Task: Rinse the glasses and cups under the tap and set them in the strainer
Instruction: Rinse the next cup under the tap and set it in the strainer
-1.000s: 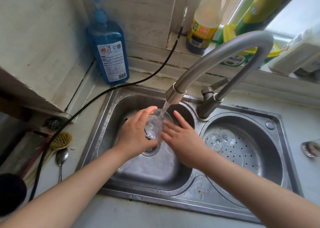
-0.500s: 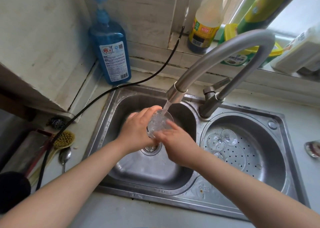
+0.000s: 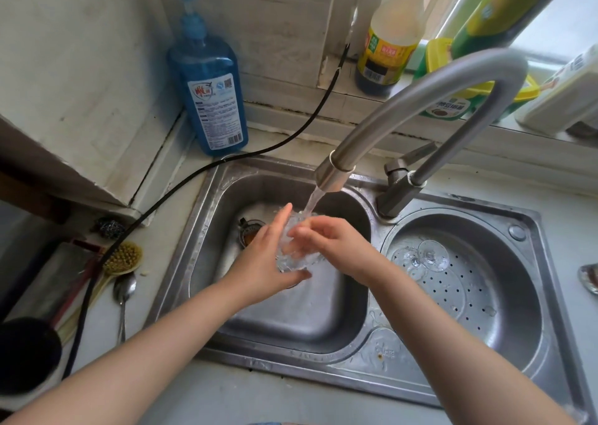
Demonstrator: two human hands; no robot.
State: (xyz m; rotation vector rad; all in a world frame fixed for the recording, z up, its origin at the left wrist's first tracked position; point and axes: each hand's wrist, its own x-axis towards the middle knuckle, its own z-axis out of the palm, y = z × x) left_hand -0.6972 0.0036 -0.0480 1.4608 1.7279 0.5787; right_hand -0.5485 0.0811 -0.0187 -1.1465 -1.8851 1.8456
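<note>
Rinsing step: mid-frame, the left hand [image 3: 262, 263] cups a glass [image 3: 296, 250] under the tap [image 3: 333, 178] while the right hand's [image 3: 336, 246] fingers curl into it. Next: carry it right to the strainer [image 3: 492, 295], beside the upturned glass [image 3: 432, 256].

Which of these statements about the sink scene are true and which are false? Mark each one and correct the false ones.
1. Water is running from the tap. True.
2. The glass under the stream is held over the strainer. False: it is over the left basin.
3. The strainer already holds glassware. True.
4. The blue soap bottle stands right of the tap. False: it stands to the left.
5. Only the right hand touches the glass. False: the left hand holds it too.
</note>
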